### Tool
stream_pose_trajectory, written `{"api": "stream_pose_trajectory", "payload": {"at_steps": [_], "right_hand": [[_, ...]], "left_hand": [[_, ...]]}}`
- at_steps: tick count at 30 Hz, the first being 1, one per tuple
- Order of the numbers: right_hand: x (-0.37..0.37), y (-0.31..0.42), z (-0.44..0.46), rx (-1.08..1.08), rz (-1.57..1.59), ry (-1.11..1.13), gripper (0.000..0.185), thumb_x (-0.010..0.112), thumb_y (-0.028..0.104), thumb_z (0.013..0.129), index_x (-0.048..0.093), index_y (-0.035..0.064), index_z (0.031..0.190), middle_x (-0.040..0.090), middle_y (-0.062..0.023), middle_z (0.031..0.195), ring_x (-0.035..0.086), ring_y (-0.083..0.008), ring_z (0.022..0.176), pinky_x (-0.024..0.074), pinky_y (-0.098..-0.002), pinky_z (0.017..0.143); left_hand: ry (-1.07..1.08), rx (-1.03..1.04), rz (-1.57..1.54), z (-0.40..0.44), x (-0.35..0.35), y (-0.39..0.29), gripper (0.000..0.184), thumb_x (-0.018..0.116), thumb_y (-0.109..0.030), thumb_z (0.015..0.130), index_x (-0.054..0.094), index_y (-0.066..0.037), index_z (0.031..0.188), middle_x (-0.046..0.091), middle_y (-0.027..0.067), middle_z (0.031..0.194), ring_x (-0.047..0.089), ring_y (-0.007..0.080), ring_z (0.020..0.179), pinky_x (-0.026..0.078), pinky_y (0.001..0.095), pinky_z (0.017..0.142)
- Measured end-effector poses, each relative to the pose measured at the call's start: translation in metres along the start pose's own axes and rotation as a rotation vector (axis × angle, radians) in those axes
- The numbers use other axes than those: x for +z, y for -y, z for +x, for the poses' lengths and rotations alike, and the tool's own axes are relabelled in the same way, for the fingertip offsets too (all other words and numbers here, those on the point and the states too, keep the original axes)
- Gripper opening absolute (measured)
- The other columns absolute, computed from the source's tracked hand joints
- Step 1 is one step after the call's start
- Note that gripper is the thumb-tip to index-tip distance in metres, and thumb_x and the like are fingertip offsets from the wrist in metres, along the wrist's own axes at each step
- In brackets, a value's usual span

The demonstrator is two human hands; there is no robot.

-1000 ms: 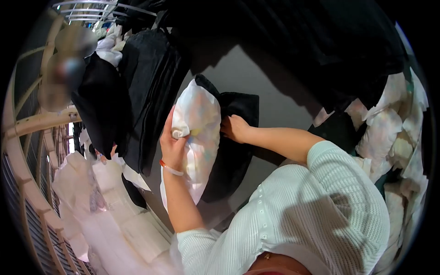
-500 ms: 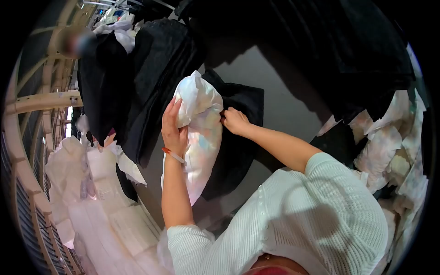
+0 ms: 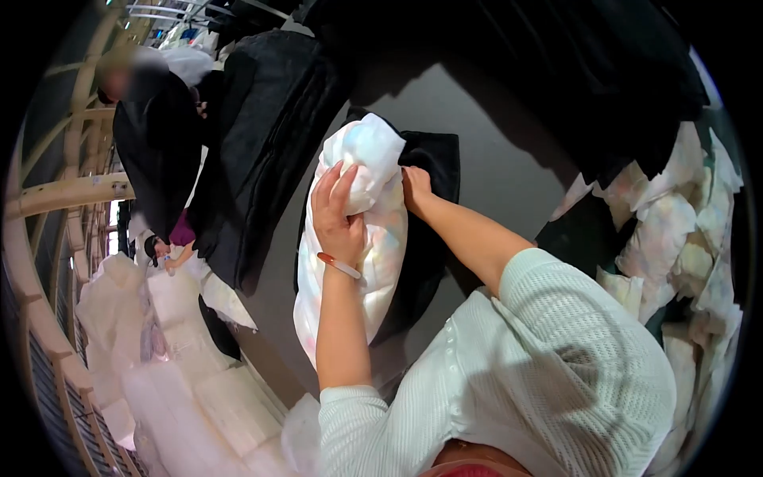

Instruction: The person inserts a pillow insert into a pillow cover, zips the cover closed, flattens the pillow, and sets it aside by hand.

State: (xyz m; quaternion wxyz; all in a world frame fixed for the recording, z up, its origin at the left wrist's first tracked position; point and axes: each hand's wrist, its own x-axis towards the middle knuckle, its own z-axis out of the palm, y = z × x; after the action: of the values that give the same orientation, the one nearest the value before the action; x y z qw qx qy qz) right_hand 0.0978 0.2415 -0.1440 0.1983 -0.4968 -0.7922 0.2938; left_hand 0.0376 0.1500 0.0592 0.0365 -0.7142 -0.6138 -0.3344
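Note:
A plump white stuffed piece with pale pastel patches (image 3: 381, 274), like a cushion filling, lies on top of a black cloth (image 3: 435, 159) in front of me. My left hand (image 3: 340, 211) rests on its upper part, fingers stretched and slightly apart, pressing into the soft folds. At the right edge of the white piece, my right hand (image 3: 415, 188) has its fingers curled around the rim of the black cloth. Those fingertips are partly hidden behind the fabric.
The grey table (image 3: 485, 119) lies beneath. Stacked black cloths (image 3: 266, 119) are on the left, with more black fabric (image 3: 604, 87) at upper right. White stuffed pieces (image 3: 664, 238) are heaped right. White packs (image 3: 191, 381) stand lower left. Another person (image 3: 155, 143) in black works at far left.
My left hand has shifted from the white piece's left side onto its upper front. The white piece has moved right and turned more upright. The right hand has gone slightly up and right.

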Motion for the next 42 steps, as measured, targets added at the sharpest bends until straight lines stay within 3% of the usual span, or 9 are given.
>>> {"api": "stream_pose_trajectory", "payload": {"at_steps": [12,15,19,24,27,31,36,39,42], "right_hand": [[0.095,-0.032,0.061,0.188,0.126,0.001,0.019,0.061,0.024,0.083,0.073,0.0092,0.081,0.071,-0.0135,0.089,0.069,-0.0321,0.083,0.0543,-0.0412,0.067],[-0.002,-0.004,0.007,0.062,0.065,0.057,0.026,0.069,0.031,0.074,0.072,0.0062,0.083,0.07,-0.0189,0.09,0.068,-0.0351,0.086,0.0549,-0.0415,0.071],[-0.036,0.008,-0.005,0.328,0.651,-0.053,0.019,0.069,0.01,0.07,0.066,-0.0004,0.086,0.069,-0.0164,0.078,0.07,-0.0255,0.069,0.0555,-0.0376,0.064],[-0.032,0.005,-0.017,0.724,1.413,0.174,0.008,0.056,0.01,0.076,0.064,0.0099,0.074,0.053,0.0018,0.065,0.044,-0.0109,0.052,0.0373,-0.0262,0.047],[-0.048,0.002,-0.021,0.651,1.939,0.471,0.017,0.057,0.019,0.083,0.067,0.0069,0.09,0.068,-0.0035,0.084,0.063,-0.0172,0.066,0.0518,-0.0297,0.058],[-0.09,0.029,-0.039,0.686,1.653,0.217,0.027,0.054,0.022,0.09,0.067,0.0039,0.105,0.069,-0.0061,0.098,0.065,-0.0189,0.089,0.0524,-0.0303,0.079],[-0.12,0.027,-0.084,0.409,1.335,0.046,0.023,0.064,0.02,0.084,0.054,0.0055,0.069,0.049,0.0036,0.069,0.043,-0.0064,0.066,0.0363,-0.03,0.058],[-0.132,0.031,-0.104,0.06,0.775,-0.037,0.027,0.068,0.022,0.077,0.055,-0.0008,0.08,0.054,-0.0114,0.064,0.049,-0.0162,0.057,0.0411,-0.0362,0.056],[-0.155,0.023,-0.12,0.016,0.575,-0.039,0.028,0.068,0.023,0.076,0.055,-0.0009,0.083,0.057,-0.0195,0.067,0.057,-0.0358,0.061,0.0444,-0.0419,0.059]], "left_hand": [[-0.015,0.027,0.094,0.001,-0.004,-0.002,0.062,0.058,0.008,0.066,0.065,-0.019,0.122,0.059,0.009,0.126,0.05,0.035,0.12,0.037,0.042,0.106],[-0.083,0.021,0.13,-0.007,-0.014,0.011,0.063,0.057,0.012,0.066,0.066,-0.02,0.12,0.059,0.0056,0.128,0.05,0.0339,0.122,0.04,0.0409,0.106],[-0.107,0.001,0.129,-0.015,-0.027,0.018,0.063,0.056,0.016,0.066,0.067,-0.018,0.117,0.061,0.0043,0.127,0.051,0.0325,0.122,0.042,0.0383,0.104],[-0.117,0.039,0.117,-0.011,-0.029,0.028,0.055,0.051,0.016,0.065,0.068,-0.01,0.11,0.063,0.0053,0.124,0.053,0.0321,0.121,0.043,0.0384,0.104],[-0.095,0.144,0.207,-0.012,-0.031,0.025,0.047,0.055,0.015,0.064,0.068,-0.008,0.104,0.065,0.0047,0.121,0.056,0.0325,0.117,0.045,0.0393,0.1],[0.08,0.304,0.363,-0.033,-0.013,0.017,0.029,0.06,0.002,0.067,0.07,-0.009,0.091,0.069,0.0023,0.108,0.061,0.0289,0.103,0.049,0.0387,0.081],[0.556,0.185,0.388,-0.045,0.018,0.005,0.027,0.062,-0.003,0.066,0.07,-0.008,0.091,0.069,0.0064,0.1,0.061,0.0283,0.095,0.048,0.038,0.079],[0.523,0.362,0.591,-0.053,0.066,0.007,0.027,0.06,-0.016,0.076,0.068,-0.007,0.101,0.064,0.0101,0.113,0.059,0.0263,0.101,0.044,0.0356,0.086],[0.534,-0.408,-0.146,-0.078,0.147,0.035,0.025,0.06,-0.014,0.078,0.066,-0.006,0.101,0.063,0.017,0.113,0.06,0.0315,0.101,0.047,0.0388,0.085]]}}
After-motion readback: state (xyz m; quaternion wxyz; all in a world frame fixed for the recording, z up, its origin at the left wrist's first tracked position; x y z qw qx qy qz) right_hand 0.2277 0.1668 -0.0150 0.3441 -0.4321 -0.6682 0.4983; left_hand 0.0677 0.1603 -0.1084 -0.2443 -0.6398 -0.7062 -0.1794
